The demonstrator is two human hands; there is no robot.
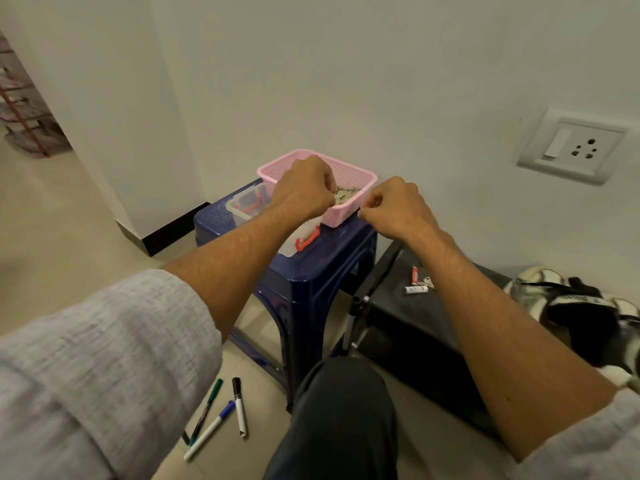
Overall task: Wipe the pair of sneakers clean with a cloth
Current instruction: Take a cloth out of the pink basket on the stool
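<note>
A black and white sneaker (575,306) lies on the floor at the right edge, partly cut off by the frame. A pale patterned cloth (346,195) lies inside a pink basket (360,178) on a blue plastic stool (311,271). My left hand (304,188) reaches into the basket with its fingers curled down onto the cloth. My right hand (394,209) is at the basket's near right corner, its curled fingertips pinching the rim. Most of the cloth is hidden behind my left hand.
A clear plastic box with red clasps (249,206) sits beside the basket on the stool. A black case (426,327) with small batteries (417,284) stands to the right. Three markers (221,414) lie on the floor near my knee (343,410). A wall socket (575,147) is at the right.
</note>
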